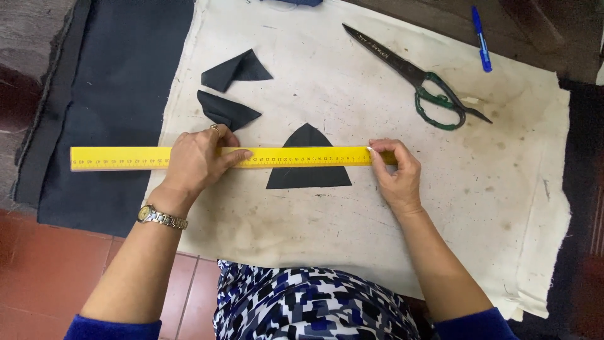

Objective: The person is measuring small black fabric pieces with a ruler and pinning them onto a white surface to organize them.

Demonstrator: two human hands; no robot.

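A long yellow ruler (119, 158) lies flat across a stained white cloth (352, 226). It crosses a dark, roughly triangular fabric piece (308, 177) near the piece's upper part. My left hand (198, 158), with a ring and a wristwatch, presses down on the ruler left of that piece, fingers spread along it. My right hand (393, 170) pinches the ruler's right end between thumb and fingers. Two more dark fabric scraps (236, 70) (225, 111) lie behind my left hand.
Large scissors with green-wrapped handles (418, 79) rest at the back right of the cloth. A blue pen (482, 41) lies beyond them. A sheet of dark fabric (119, 88) covers the left side. Red floor tiles (56, 271) show at lower left.
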